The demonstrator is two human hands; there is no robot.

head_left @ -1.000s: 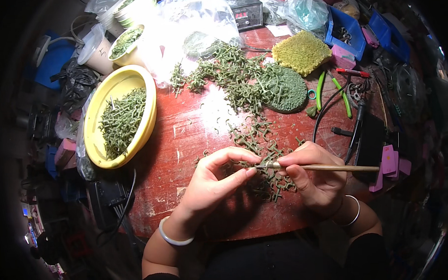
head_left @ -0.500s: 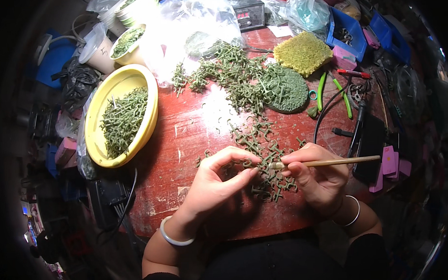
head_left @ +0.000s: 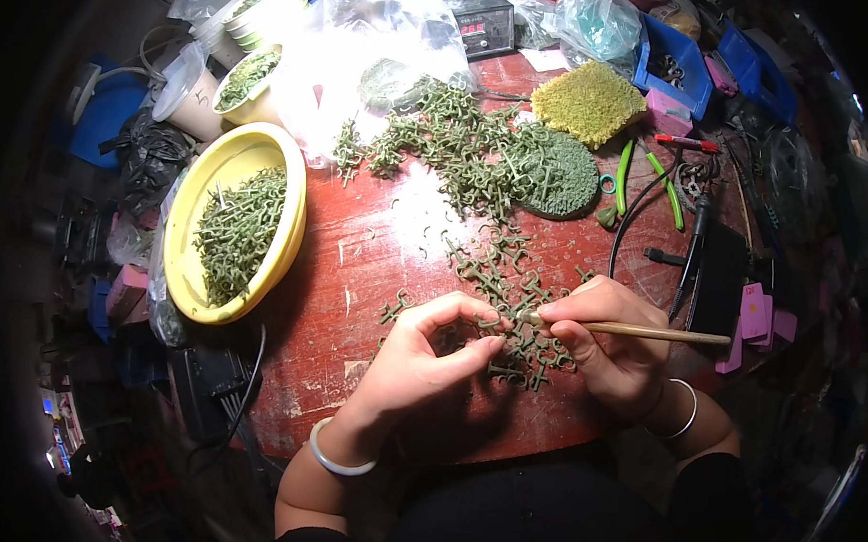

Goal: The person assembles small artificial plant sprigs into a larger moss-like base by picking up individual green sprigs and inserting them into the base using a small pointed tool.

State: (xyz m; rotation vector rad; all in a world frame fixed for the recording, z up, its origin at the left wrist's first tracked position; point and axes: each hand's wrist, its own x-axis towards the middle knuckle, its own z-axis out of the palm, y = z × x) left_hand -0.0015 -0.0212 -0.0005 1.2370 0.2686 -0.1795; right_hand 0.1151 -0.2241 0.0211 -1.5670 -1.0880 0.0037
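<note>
My right hand [head_left: 620, 350] grips a slim wooden-handled tool [head_left: 661, 333] like a pen; its pale tip points left, toward my other hand. Between the thumb and index finger of my left hand [head_left: 423, 362] is a small green hooked piece [head_left: 491, 324], partly covered by the fingers. The tool's tip is close to that piece; whether they touch I cannot tell. Under and beyond both hands lie many loose green hooked pieces [head_left: 496, 269], which join a larger heap [head_left: 448, 137] farther back.
At the left stands a yellow basin [head_left: 294, 223] holding more green pieces. A round green textured pad [head_left: 574, 175], a yellow bristly block [head_left: 589, 103], green-handled pliers [head_left: 668, 191] and blue bins [head_left: 671, 67] are at the right. Clear plastic bags [head_left: 387, 34] lie behind on the red table [head_left: 313, 371].
The tool's handle end has tilted down toward me while its tip has shifted slightly left. My right fingers have moved a little left; my left hand has barely moved.
</note>
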